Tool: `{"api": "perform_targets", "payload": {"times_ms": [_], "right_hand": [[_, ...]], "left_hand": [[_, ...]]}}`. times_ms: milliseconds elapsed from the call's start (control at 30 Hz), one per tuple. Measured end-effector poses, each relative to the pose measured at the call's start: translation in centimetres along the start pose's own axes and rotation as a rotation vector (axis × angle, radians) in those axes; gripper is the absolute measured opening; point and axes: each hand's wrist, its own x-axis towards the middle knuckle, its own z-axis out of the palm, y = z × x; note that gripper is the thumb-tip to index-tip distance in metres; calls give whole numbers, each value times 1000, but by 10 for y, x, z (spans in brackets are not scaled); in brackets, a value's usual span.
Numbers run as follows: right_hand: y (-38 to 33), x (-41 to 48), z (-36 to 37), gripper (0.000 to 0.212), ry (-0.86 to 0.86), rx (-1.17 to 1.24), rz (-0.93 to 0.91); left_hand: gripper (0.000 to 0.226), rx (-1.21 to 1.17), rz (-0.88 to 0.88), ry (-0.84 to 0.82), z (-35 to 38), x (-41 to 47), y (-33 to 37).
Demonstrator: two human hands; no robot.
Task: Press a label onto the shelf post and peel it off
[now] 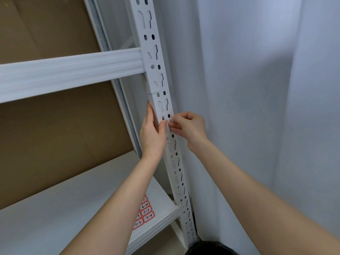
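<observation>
curtain [257, 89] crowding upright [156, 57], shelf [55, 208] open

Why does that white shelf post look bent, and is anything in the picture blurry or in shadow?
In the head view, the wide-angle lens bows the upright post and the beam; light is soft and even, with faint shadows in the curtain folds; the left hand and right hand look fairly sharp, the label sheet slightly soft.
</observation>
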Motion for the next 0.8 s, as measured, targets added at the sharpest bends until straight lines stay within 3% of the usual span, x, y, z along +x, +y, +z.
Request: {"api": "perform_targets", "payload": {"times_ms": [533,800], "right_hand": [[-2,4,-3,12,10,-516,-317],[1,4,-3,12,36,-608,-364]], "left_hand": [[67,26,31,8,-1,1,0],[66,30,12,20,1,1,0]]}}
